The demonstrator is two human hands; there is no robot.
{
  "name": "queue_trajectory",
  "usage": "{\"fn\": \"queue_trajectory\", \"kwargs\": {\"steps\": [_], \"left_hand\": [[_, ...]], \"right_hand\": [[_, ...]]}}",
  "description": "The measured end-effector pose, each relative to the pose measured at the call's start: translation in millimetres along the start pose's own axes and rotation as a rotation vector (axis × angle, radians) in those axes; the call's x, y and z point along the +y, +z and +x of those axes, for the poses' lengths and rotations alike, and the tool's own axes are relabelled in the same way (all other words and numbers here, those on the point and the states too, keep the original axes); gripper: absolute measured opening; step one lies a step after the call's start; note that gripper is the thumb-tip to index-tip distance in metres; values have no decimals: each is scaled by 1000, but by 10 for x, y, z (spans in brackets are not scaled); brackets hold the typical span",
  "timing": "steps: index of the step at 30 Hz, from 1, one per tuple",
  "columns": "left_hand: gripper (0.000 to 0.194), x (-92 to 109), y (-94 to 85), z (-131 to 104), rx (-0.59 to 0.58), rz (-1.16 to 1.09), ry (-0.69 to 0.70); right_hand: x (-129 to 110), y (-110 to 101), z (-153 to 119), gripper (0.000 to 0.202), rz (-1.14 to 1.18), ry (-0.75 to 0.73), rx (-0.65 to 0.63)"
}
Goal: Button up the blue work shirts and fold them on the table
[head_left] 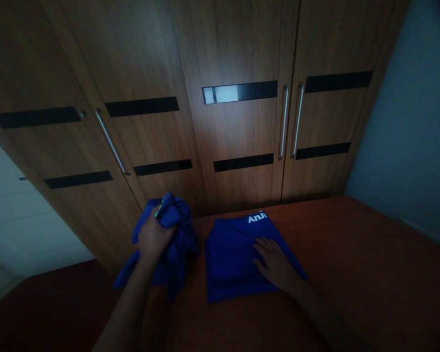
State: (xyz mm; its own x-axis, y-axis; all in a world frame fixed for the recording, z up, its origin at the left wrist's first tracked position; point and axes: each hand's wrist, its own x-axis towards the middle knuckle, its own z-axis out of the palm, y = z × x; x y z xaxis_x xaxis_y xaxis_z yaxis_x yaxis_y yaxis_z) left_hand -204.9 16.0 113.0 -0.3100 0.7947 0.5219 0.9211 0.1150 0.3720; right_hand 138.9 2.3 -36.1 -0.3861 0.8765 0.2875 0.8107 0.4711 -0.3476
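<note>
My left hand [154,235] is closed around a bunched blue garment [183,239], which hangs in loose folds below the fingers. A small bright green patch shows on the cloth near the thumb. To its right, a folded blue garment [231,266] lies flat in a neat rectangle, with white letters reading "Anji" at its far right corner. My right hand [275,261] rests palm down on this folded garment, fingers stretched out. What kind of clothing either piece is, I cannot tell.
The folded garment lies on a reddish-brown wooden surface [344,254]. Behind it stands a tall wooden wardrobe [238,132] with dark strips and long metal handles. A pale wall [414,146] rises on the right, and a white panelled surface [33,220] is at the left.
</note>
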Motion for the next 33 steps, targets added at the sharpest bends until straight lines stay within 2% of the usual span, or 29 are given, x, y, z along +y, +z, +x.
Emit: {"fn": "queue_trajectory", "kwargs": {"steps": [4,6,8,13,18,21,25,27,29,31,33], "left_hand": [[68,-181,544,-27,-293,22,-60],[76,-269,720,-15,-350,52,-88],[82,-323,798,22,-348,126,-99],[85,-309,761,72,-227,318,-64],[90,-263,655,-4,-129,283,-26],[88,-195,520,-71,-71,281,26],[68,19,266,-230,45,249,130],[53,153,165,-361,109,129,219],[38,270,130,-527,120,-76,306],[29,349,186,-713,56,-304,325],[27,386,329,-898,-87,-513,225]], "right_hand": [[50,-50,-75,46,-10,10,1],[89,-91,-121,46,-3,1,5],[143,-129,-183,46,2,-8,7],[243,-190,-305,45,-9,-12,8],[243,-185,-303,45,-33,2,-6],[173,-213,-285,46,-57,17,-32],[-88,-314,-280,56,-9,15,-124],[-268,-360,-285,65,60,-25,-193],[-439,-375,-289,77,127,-101,-272],[-568,-347,-286,85,165,-172,-343],[-647,-289,-276,85,169,-186,-387]]}}
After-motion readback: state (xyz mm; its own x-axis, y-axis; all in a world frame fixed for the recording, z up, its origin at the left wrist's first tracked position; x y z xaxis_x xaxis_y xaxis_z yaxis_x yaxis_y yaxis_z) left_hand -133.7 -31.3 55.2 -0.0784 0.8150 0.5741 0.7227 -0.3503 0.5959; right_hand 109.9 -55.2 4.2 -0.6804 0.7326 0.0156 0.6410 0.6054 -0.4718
